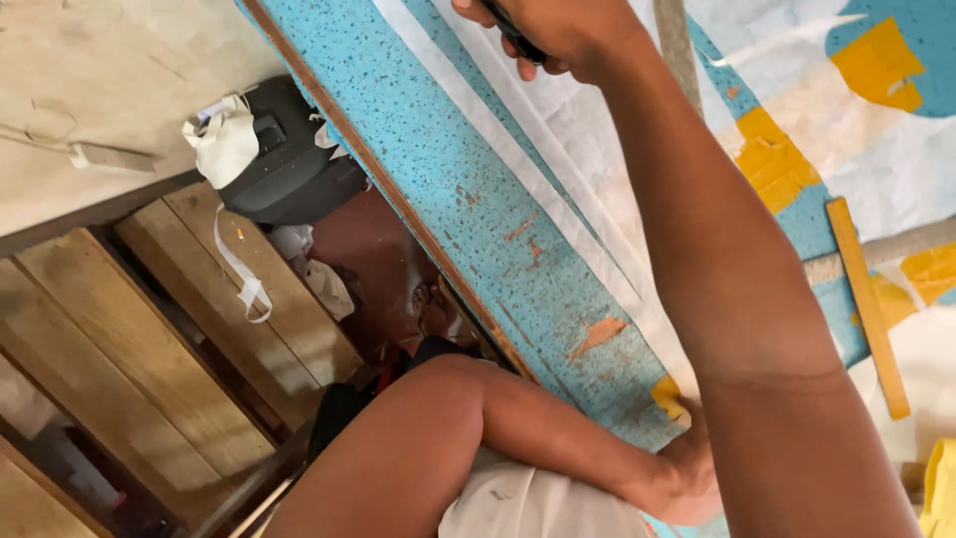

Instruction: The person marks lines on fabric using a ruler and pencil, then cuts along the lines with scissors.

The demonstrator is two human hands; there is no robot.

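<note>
My right hand [558, 35] reaches far out over a blue speckled table [468, 189], at the top of the view. Its fingers are closed around a dark tool handle [513, 30], and the rest of the tool is cut off by the frame edge. Below it lies white cloth [597, 229] with long narrow strips running along the table. My left arm is bent at the elbow. My left hand [682, 478] rests at the table's near edge against the cloth, with its fingers hidden behind my right forearm.
A wooden ruler [868, 309] lies on the cloth at the right, beside yellow patches [772, 159]. A black bag [294, 164] with a white rag [224, 139] on it sits below the table edge. Wooden planks [149, 339] fill the lower left.
</note>
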